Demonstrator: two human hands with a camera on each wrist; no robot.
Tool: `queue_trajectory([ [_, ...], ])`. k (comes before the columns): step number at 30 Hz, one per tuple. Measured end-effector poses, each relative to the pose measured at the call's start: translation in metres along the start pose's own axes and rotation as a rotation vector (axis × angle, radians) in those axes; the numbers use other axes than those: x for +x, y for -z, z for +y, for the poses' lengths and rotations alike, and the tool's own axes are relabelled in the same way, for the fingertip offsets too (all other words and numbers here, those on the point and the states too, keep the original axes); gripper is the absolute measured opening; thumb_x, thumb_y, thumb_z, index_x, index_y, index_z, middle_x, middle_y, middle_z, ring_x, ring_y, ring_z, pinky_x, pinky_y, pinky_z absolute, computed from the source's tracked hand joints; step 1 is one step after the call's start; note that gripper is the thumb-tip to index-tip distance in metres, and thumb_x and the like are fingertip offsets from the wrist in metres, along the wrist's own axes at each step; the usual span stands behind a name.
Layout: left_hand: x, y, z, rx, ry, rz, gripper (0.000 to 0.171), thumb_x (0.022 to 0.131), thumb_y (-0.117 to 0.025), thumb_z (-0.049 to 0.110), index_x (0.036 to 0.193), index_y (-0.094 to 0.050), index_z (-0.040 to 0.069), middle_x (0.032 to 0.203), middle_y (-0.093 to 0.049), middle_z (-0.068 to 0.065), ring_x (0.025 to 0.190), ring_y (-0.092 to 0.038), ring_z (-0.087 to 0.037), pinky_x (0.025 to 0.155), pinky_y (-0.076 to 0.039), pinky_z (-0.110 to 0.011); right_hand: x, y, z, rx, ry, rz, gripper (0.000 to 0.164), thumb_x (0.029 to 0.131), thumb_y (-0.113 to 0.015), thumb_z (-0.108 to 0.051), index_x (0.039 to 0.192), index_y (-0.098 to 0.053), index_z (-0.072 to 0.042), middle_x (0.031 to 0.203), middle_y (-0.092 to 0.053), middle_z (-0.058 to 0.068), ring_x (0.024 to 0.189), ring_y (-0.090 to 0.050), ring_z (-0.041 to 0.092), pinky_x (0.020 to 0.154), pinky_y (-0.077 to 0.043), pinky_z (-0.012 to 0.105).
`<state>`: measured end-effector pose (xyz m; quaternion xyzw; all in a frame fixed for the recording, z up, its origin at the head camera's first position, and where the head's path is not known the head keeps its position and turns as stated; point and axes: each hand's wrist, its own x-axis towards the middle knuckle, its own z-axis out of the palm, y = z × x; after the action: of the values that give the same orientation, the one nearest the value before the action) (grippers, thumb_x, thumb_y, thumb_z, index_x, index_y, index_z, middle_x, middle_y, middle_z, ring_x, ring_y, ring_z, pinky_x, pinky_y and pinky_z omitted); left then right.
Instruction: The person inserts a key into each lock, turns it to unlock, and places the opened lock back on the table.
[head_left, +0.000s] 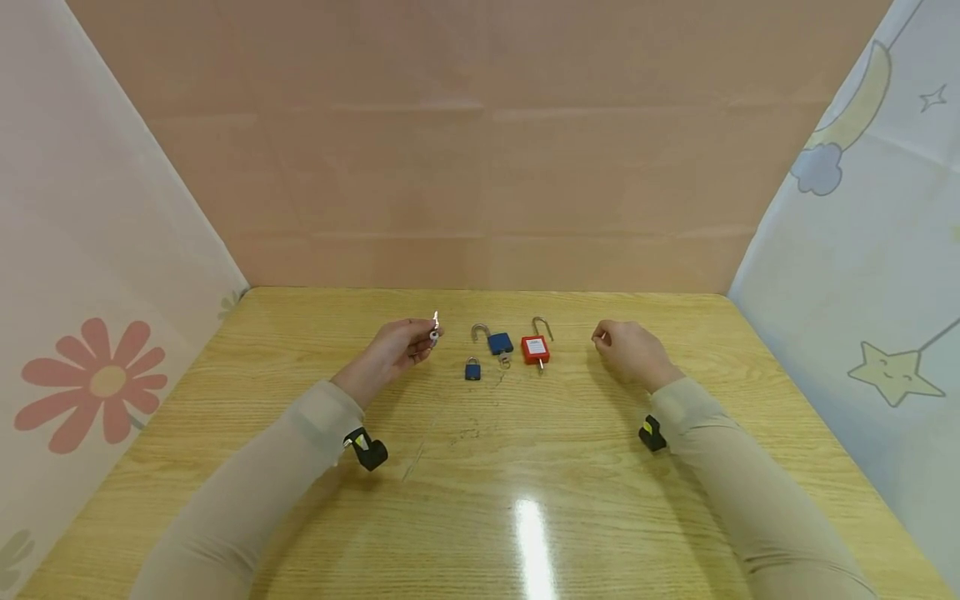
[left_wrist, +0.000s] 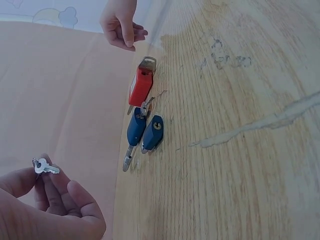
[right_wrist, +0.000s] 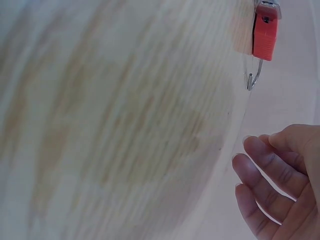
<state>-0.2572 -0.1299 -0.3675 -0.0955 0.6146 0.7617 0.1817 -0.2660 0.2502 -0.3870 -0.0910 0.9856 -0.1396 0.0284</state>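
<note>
Pinkish-brown sheeting (head_left: pixel 480 150) is hung behind a wood-grained bench (head_left: pixel 465 517), whose top is marked by scuffs and by a bright streak of reflected light. At the far left, a pale sheet (head_left: pixel 60 208) is printed with a red flower (head_left: pixel 105 383). Next, a beige left sleeve (head_left: pixel 247 467) is reached across the bench, with a black device (head_left: pixel 367 450) worn at the wrist. By the left hand (head_left: pixel 393 346), a small silver key (head_left: pixel 436 325) with a ring is pinched at the fingertips and held above the bench, left of the locks. To its right, a small blue padlock (head_left: pixel 472 371) is laid on the bench, its keyhole shown in the left wrist view. Just beyond and beside it, a larger blue padlock (head_left: pixel 500 343) is placed with its shackle swung open and a ringed key (left_wrist: pixel 145 108) set at its keyhole. Beside that, a red padlock (head_left: pixel 536 350) with a white label is laid, its shackle also opened and a key (head_left: pixel 541 366) inserted. Farther right, well apart from the left, the right hand (head_left: pixel 630 350) is held loosely curled, unoccupied. Beyond it, a right-hand sheet (head_left: pixel 862 250) is decorated with a moon, a cloud and a star.
</note>
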Motion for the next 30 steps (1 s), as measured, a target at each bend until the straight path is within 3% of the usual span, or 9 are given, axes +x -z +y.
queue_trajectory([
  [5,0.001,0.001,-0.001,0.003,-0.001,0.002,0.015,0.1,-0.054,0.016,0.109,-0.058,0.005,0.088,-0.069,0.002,0.071,-0.057,-0.008,0.066,-0.047,-0.02,0.003,0.001,-0.005,-0.008,0.029,0.015,0.024,0.101,-0.048,-0.022,0.111,-0.064,-0.007,0.093,-0.067,0.009,0.07,-0.058,0.018,0.061,-0.047,0.035],
  [9,0.0,0.002,-0.001,0.015,-0.004,-0.008,0.013,0.1,-0.054,0.015,0.106,-0.059,0.005,0.086,-0.069,0.002,0.071,-0.057,-0.008,0.067,-0.047,-0.02,0.01,0.007,-0.022,-0.01,0.072,0.039,0.024,0.1,-0.05,-0.021,0.111,-0.065,-0.005,0.096,-0.068,0.011,0.073,-0.061,0.019,0.063,-0.049,0.037],
  [15,0.0,0.001,-0.002,0.038,0.0,-0.028,0.022,0.1,-0.053,0.015,0.116,-0.056,0.0,0.085,-0.067,0.002,0.072,-0.058,-0.009,0.069,-0.047,-0.021,0.012,0.009,-0.082,0.006,0.173,0.061,0.022,0.1,-0.054,-0.021,0.112,-0.065,-0.007,0.098,-0.07,0.01,0.063,-0.06,0.014,0.055,-0.048,0.03],
  [20,-0.001,-0.003,-0.001,0.04,0.022,-0.021,0.028,0.1,-0.053,0.013,0.123,-0.052,-0.002,0.091,-0.066,-0.001,0.074,-0.057,-0.009,0.07,-0.047,-0.021,0.011,-0.012,-0.134,0.084,0.233,-0.066,0.02,0.101,-0.052,-0.019,0.11,-0.064,-0.006,0.091,-0.068,0.007,0.06,-0.058,0.012,0.053,-0.046,0.026],
  [24,0.0,-0.005,-0.003,0.051,0.021,-0.013,0.027,0.1,-0.052,0.012,0.122,-0.052,-0.003,0.087,-0.066,0.001,0.071,-0.056,-0.008,0.07,-0.047,-0.021,0.015,-0.035,-0.164,0.043,0.194,-0.141,0.022,0.1,-0.053,-0.022,0.095,-0.063,-0.002,0.075,-0.062,0.004,0.056,-0.051,0.011,0.052,-0.043,0.025],
  [26,0.001,-0.005,-0.005,0.062,0.019,-0.017,0.026,0.1,-0.052,0.012,0.121,-0.052,-0.003,0.084,-0.066,0.002,0.07,-0.057,-0.008,0.069,-0.047,-0.021,0.018,-0.046,-0.174,-0.004,0.155,-0.151,0.028,0.1,-0.053,-0.024,0.096,-0.063,0.001,0.069,-0.058,0.004,0.053,-0.048,0.011,0.049,-0.041,0.024],
  [30,0.002,-0.005,-0.009,0.085,0.016,-0.033,0.028,0.1,-0.051,0.012,0.122,-0.052,-0.005,0.082,-0.065,0.003,0.071,-0.057,-0.007,0.068,-0.047,-0.02,0.022,-0.06,-0.189,-0.077,0.093,-0.172,0.034,0.099,-0.053,-0.026,0.081,-0.065,0.0,0.071,-0.054,0.006,0.051,-0.045,0.013,0.047,-0.038,0.026],
])
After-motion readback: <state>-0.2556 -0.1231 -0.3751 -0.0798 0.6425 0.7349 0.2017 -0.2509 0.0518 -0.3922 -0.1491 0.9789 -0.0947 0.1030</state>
